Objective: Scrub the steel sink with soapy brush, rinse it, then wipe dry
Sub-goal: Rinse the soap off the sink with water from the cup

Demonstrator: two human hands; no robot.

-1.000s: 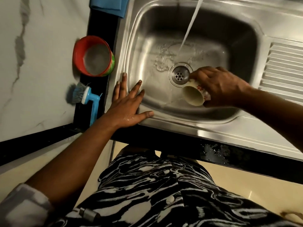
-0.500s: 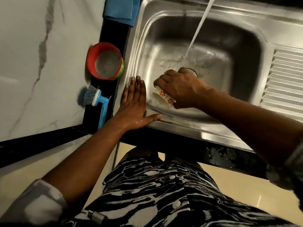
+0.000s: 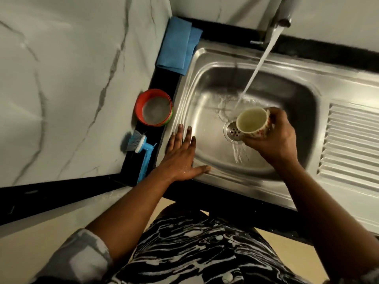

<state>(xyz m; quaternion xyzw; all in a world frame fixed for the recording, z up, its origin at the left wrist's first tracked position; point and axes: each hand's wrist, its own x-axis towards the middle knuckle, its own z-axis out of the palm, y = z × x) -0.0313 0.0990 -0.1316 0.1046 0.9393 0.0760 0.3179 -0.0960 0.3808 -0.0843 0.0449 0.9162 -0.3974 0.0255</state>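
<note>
1. Left hand point(image 3: 182, 158) lies flat with its fingers spread on the rim of the sink point(image 3: 205, 95), at about 8 o'clock of the bowl part. I think it is there to keep the person steady.
2. Right hand point(image 3: 274, 140) grips a cup point(image 3: 253, 123), with the fingers curled round its side. It holds the cup over the drain point(image 3: 232, 131), near the middle of the sink.
3. The cup's mouth tips up next to the water point(image 3: 260, 64) that pours from the tap point(image 3: 281, 17) at 12 o'clock. I think this is to catch water for rinsing.
4. The sink is smooth, shiny steel with round corners, and it looks wet. A flat part with ridges sits at 3 o'clock.
5. The cup is pale inside and has little flowers outside.
6. The brush point(image 3: 141, 148) is blue plastic with stiff bristles. It lies on the dark ledge at 9 o'clock, and no hand touches it.
7. A round red bowl point(image 3: 137, 108) of foamy water sits at 10 o'clock.
8. A soft blue cloth point(image 3: 177, 46) lies folded at 11 o'clock, likely kept dry for wiping.
</note>
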